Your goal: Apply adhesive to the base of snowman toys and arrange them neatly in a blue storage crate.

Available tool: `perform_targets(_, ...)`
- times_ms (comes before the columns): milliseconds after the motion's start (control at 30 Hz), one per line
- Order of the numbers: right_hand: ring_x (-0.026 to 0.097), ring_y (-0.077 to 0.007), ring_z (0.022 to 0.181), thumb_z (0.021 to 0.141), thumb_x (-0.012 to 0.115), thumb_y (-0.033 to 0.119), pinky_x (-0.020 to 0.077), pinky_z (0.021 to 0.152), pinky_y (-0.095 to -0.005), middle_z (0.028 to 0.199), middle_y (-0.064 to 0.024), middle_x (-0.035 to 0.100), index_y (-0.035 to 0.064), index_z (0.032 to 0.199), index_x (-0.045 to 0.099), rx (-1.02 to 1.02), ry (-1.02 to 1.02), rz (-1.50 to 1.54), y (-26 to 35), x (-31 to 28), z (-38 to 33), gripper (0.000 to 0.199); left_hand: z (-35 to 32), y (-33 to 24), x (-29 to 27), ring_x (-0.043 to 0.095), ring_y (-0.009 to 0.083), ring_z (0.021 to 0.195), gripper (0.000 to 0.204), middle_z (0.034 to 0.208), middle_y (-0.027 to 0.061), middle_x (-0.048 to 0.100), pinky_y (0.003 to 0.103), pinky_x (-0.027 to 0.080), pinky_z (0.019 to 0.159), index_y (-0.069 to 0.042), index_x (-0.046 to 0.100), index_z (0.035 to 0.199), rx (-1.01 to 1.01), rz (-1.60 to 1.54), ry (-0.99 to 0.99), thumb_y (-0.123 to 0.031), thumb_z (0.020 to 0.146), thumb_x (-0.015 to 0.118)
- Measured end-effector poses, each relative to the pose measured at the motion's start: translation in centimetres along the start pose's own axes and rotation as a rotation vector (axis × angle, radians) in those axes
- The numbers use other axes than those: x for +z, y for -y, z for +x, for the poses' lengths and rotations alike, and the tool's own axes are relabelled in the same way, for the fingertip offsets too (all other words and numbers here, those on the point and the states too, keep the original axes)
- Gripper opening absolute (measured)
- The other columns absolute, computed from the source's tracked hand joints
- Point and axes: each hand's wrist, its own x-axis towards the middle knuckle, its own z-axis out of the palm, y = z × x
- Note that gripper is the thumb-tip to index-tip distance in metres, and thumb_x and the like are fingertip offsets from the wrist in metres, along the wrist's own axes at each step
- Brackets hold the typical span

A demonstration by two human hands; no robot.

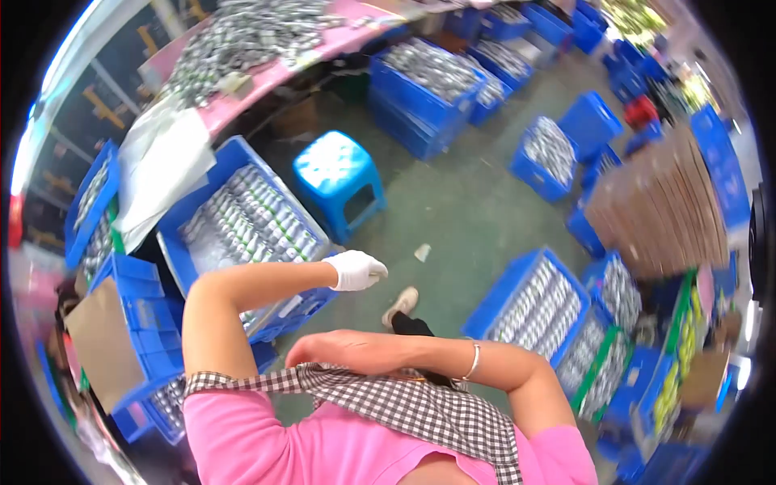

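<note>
I count two hands, one glove from afar.
Also one stool, one shoe, one bracelet, one cardboard stack.

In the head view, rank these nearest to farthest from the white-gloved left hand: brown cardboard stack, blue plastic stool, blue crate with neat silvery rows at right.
1. Blue plastic stool: nearest, just ahead of the gloved left hand.
2. Blue crate with neat silvery rows: right side.
3. Brown cardboard stack: farthest, beyond that crate, far right.
</note>
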Motion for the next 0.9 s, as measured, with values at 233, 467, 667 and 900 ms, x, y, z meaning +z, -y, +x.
perform_targets(233, 0.052, -0.0119, 0.054, 0.088, 0.055, 0.019, 0.0423, 0.051, -0.0295, 0.059, -0.0057, 0.056, -0.0027, 0.072, 0.058, 0.123, 0.416, 0.167, 13.6, -10.7, 8.1, 0.027, -4.1, 7.8, -10.9, 0.063, 0.0329, 0.089, 0.028, 0.094, 0.0156, 0.066, 0.040, 0.049, 0.081, -0.010, 0.066, 0.103, -0.373, -0.040, -0.131, -0.019, 0.081, 0.050)
perform_targets(467, 0.059, -0.0254, 0.092, 0.082, 0.062, 0.042, 0.0418, 0.076, -0.0443, 0.098, -0.0242, 0.061, 0.0091, 0.094, 0.068, -0.214, 0.904, -0.167, 22.1, -18.9, 12.8, 0.035, 5.6, 15.6, -12.1, 0.062, 0.0316, 0.093, 0.030, 0.100, 0.0139, 0.066, 0.039, 0.048, 0.084, -0.011, 0.064, 0.108, -0.347, -0.264, -0.059, -0.023, 0.085, 0.049)
perform_targets(667, 0.057, -0.0231, 0.068, 0.078, 0.061, 0.021, 0.0441, 0.061, -0.0370, 0.072, -0.0110, 0.061, 0.0019, 0.077, 0.065, -0.705, 0.549, -0.528, 25.1, -41.5, 10.7, 0.019, 17.1, 20.1, -19.0, 0.059, 0.0332, 0.100, 0.032, 0.108, 0.0154, 0.063, 0.039, 0.046, 0.088, -0.009, 0.061, 0.111, -0.332, -0.468, -0.239, -0.026, 0.088, 0.049)
perform_targets(900, 0.062, -0.0127, 0.085, 0.087, 0.061, 0.016, 0.0508, 0.072, -0.0249, 0.103, -0.0073, 0.064, 0.0048, 0.117, 0.056, 0.283, -1.123, -0.087, 5.6, -76.2, 1.4, 0.033, 18.8, 25.3, -22.1, 0.063, 0.0287, 0.095, 0.028, 0.105, 0.0130, 0.065, 0.035, 0.048, 0.085, -0.009, 0.065, 0.106, -0.898, -0.882, -0.677, -0.024, 0.086, 0.053)
